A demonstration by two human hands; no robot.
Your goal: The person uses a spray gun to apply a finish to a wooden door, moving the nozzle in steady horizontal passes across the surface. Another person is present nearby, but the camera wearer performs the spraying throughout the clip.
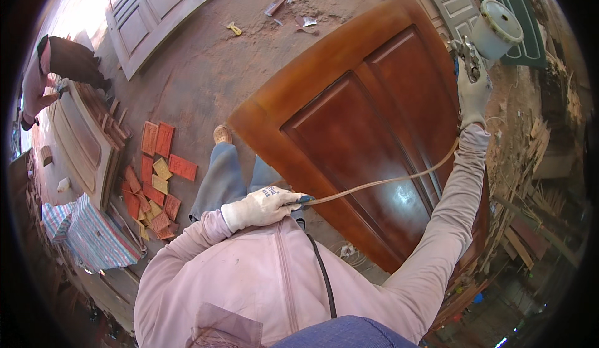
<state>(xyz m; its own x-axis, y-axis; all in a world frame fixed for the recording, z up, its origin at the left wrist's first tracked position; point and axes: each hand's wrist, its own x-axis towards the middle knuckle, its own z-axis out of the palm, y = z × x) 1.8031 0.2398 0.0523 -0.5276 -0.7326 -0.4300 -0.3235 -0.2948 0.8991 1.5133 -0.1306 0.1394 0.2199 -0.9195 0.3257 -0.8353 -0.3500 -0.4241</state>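
Note:
In a white glove, my right hand (pixel 474 98) reaches to the far right and is closed round a metal spray gun (pixel 468 55). A pale, paint-stained cup (pixel 494 36) is attached to the gun. A thin tan hose (pixel 387 183) runs from near that hand in a curve across to my left hand (pixel 263 207). The left hand, gloved too, is closed on the hose in front of my body. Between the hands lies a glossy reddish-brown wooden door (pixel 374 130), tilted, with raised panels and a bright sheen near its lower part.
Several red and yellow blocks (pixel 153 179) lie on the ground at left. A co-worker (pixel 59 67) bends over stacked wooden panels (pixel 78 133), with a striped cloth (pixel 93 232) nearby. An unpainted door (pixel 150 11) lies at far left. Scrap wood (pixel 530 161) lines the right.

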